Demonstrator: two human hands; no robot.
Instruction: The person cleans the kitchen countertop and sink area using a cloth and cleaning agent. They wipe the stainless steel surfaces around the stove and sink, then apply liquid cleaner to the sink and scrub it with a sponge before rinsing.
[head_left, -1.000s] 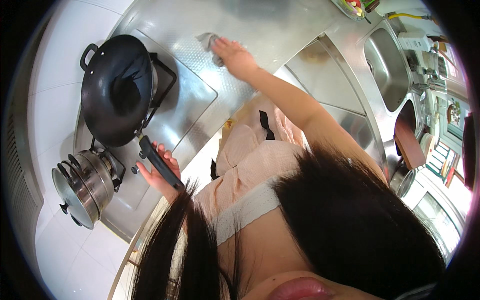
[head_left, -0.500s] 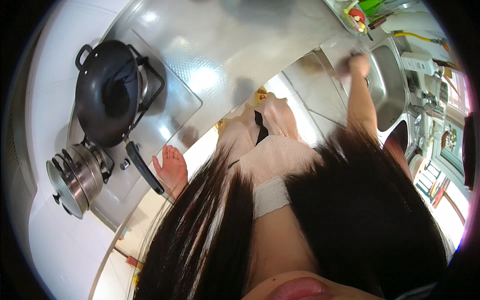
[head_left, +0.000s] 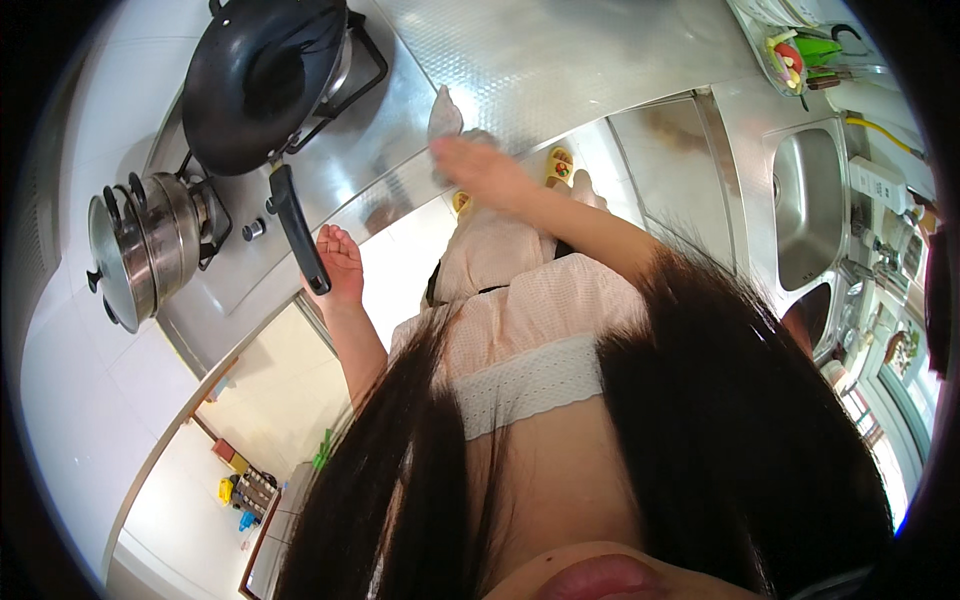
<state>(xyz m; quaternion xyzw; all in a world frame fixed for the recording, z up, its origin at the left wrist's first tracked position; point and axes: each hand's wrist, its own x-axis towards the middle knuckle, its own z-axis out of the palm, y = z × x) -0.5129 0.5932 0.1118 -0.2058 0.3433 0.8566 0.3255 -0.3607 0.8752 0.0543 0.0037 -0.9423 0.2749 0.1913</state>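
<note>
My right hand (head_left: 485,178), smeared by motion, reaches across to the front edge of the steel counter. A grey, cloth-like piece (head_left: 445,115) shows at its fingertips; the grip itself is blurred. On the left, my left hand (head_left: 341,262) is held palm up and open, fingers loosely curled, holding nothing. It is right beside the end of the black handle of a wok (head_left: 262,85). The wok sits on a burner, dark inside, with some wet-looking shine. Nearer on the left stands a steel lidded steamer pot (head_left: 165,240) on another burner.
A stove knob (head_left: 254,230) sits between the pot and the wok handle. To the right is a steel sink (head_left: 808,205), with bottles and a white box beyond it. A tray of cut vegetables (head_left: 788,65) stands at the far right. Yellow slippers (head_left: 560,162) show on the floor below.
My right hand has come from beside the sink leftward to the counter by the stove, with the grey cloth-like piece. The view has shifted; my left hand stays near the wok handle.
</note>
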